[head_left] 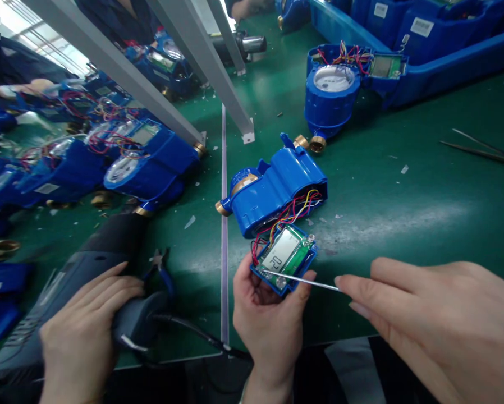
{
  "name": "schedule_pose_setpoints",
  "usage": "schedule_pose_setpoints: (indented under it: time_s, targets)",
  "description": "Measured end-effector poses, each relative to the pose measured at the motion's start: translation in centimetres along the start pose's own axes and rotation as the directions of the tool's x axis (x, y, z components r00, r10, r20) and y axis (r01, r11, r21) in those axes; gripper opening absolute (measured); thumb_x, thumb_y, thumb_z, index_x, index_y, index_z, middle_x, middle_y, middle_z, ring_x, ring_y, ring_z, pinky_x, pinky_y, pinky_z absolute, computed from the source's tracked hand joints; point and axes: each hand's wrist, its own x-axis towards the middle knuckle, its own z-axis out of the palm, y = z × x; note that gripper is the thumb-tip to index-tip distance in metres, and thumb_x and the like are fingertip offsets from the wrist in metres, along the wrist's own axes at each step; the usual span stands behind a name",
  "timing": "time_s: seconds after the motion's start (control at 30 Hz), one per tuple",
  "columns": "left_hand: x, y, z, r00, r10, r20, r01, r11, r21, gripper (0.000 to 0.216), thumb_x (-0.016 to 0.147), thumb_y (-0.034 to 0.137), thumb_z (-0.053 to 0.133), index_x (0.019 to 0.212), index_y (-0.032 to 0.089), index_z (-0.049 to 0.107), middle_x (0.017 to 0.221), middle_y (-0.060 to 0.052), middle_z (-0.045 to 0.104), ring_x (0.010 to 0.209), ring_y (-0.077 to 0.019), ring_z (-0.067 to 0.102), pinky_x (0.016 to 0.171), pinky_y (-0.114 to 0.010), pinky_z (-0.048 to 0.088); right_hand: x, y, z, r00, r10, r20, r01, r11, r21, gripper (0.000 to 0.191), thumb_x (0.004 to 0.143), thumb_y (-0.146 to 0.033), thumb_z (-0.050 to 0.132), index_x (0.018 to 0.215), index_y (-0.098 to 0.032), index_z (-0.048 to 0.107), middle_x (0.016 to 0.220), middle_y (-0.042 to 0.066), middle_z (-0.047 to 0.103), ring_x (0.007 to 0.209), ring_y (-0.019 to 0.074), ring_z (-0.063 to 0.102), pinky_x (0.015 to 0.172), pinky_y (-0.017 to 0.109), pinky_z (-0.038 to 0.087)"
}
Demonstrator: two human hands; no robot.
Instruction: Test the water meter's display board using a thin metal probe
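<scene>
Left hand (pixel 269 314) cradles module (pixel 284 258) (lit) — tweezers (pixel 302 280) touching.

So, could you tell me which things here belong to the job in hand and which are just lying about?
In hand: left hand holding the display board; right hand with a thin metal pick; the wired blue meter shell.
Lying about: pliers, tweezers, another meter, a co-worker's heat gun.

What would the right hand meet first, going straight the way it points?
Probably the left hand at its thumb, then the display module it holds; the right hand has its thin metal probe touching there.
</scene>
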Motion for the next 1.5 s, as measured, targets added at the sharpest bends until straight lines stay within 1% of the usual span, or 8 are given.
schedule_pose_setpoints:
  time_s: [0.13, 0.33, 0.5, 0.83, 1.07, 1.23, 1.33, 1.5]
  targets:
    - [0.6, 0.3, -0.5, 0.998, 0.037, -0.053, -0.036, 0.999, 0.01, 0.069, 0.052, 0.019, 0.09, 0.114, 0.02, 0.061, 0.097, -0.001, 0.075, 0.08, -0.0157, 0.073, 0.072, -0.02, 0.06, 0.0, -0.2, 0.4, 1.0, 0.011, 0.002, -0.011, 1.0, 0.004, 0.033, 0.063, -0.008, 0.053, 0.092, -0.022, 0.06, 0.071, -0.005, 0.058, 0.05, 0.0145, 0.061, 0.032, 0.03, 0.029]
    - [0.6, 0.5, -0.5, 0.996, 0.038, -0.077, -0.032, 0.997, 0.071, 0.069, 0.053, 0.02, 0.089, 0.115, 0.019, 0.059, 0.097, -0.002, 0.075, 0.078, -0.0173, 0.074, 0.069, -0.022, 0.061, -0.4, -0.4, 0.6, 0.998, -0.029, -0.049, 0.026, 0.997, -0.069, 0.045, 0.072, -0.003, 0.04, 0.11, -0.017, 0.058, 0.073, -0.003, 0.058, 0.047, 0.0127, 0.058, 0.036, 0.026, 0.04]
    - [0.3, 0.5, -0.4, 0.993, 0.06, -0.097, -0.049, 0.993, 0.111, 0.069, 0.053, 0.022, 0.089, 0.115, 0.018, 0.059, 0.097, -0.003, 0.076, 0.078, -0.018, 0.074, 0.069, -0.023, 0.062, -0.7, -0.6, 1.0, 0.999, -0.043, 0.0, 0.042, 0.996, -0.08, 0.046, 0.077, -0.006, 0.042, 0.121, -0.016, 0.052, 0.081, -0.002, 0.059, 0.056, 0.0127, 0.061, 0.042, 0.024, 0.046]
    - [0.3, 0.2, -0.7, 0.992, 0.087, -0.087, -0.078, 0.991, 0.105, 0.069, 0.054, 0.021, 0.089, 0.117, 0.019, 0.06, 0.097, -0.003, 0.077, 0.077, -0.0173, 0.075, 0.069, -0.022, 0.062, -1.3, -0.9, 2.3, 0.997, -0.066, 0.032, 0.067, 0.996, -0.052, 0.052, 0.077, -0.004, 0.039, 0.126, -0.014, 0.049, 0.095, 0.0, 0.065, 0.071, 0.015, 0.065, 0.048, 0.025, 0.052]
    - [0.5, 0.5, -0.6, 0.993, 0.085, -0.08, -0.078, 0.993, 0.089, 0.068, 0.054, 0.019, 0.089, 0.115, 0.018, 0.06, 0.096, -0.002, 0.077, 0.075, -0.016, 0.074, 0.067, -0.02, 0.062, -0.7, -1.1, 3.0, 0.999, -0.044, 0.005, 0.044, 0.999, -0.008, 0.046, 0.08, -0.004, 0.041, 0.123, -0.016, 0.052, 0.096, -0.001, 0.067, 0.073, 0.0152, 0.066, 0.053, 0.026, 0.054]
    - [0.7, 0.4, -0.7, 0.995, 0.081, -0.065, -0.08, 0.997, 0.011, 0.069, 0.052, 0.013, 0.089, 0.114, 0.02, 0.061, 0.093, 0.001, 0.077, 0.074, -0.0128, 0.074, 0.067, -0.014, 0.059, 0.1, -1.0, 2.9, 0.997, 0.043, -0.067, -0.03, 0.983, 0.182, 0.031, 0.088, -0.006, 0.036, 0.105, -0.017, 0.059, 0.08, -0.002, 0.065, 0.059, 0.0126, 0.062, 0.055, 0.023, 0.055]
    - [0.7, 0.2, -0.9, 0.998, 0.054, -0.039, -0.057, 0.996, -0.062, 0.069, 0.053, 0.012, 0.089, 0.115, 0.021, 0.061, 0.094, 0.002, 0.077, 0.076, -0.0121, 0.074, 0.069, -0.012, 0.058, 0.3, -0.8, 2.7, 0.998, 0.044, -0.04, -0.032, 0.962, 0.27, 0.028, 0.092, -0.009, 0.036, 0.102, -0.018, 0.06, 0.08, -0.002, 0.064, 0.063, 0.0125, 0.063, 0.058, 0.023, 0.054]
    - [0.5, -0.3, -1.1, 1.0, 0.013, 0.0, -0.013, 0.991, -0.132, 0.075, 0.052, 0.008, 0.089, 0.118, 0.025, 0.06, 0.098, 0.003, 0.076, 0.08, -0.0109, 0.074, 0.073, -0.011, 0.057, 0.5, -0.7, 2.4, 0.999, 0.039, -0.016, -0.032, 0.953, 0.3, 0.03, 0.091, -0.006, 0.034, 0.087, -0.021, 0.06, 0.082, -0.004, 0.066, 0.066, 0.0112, 0.064, 0.055, 0.022, 0.051]
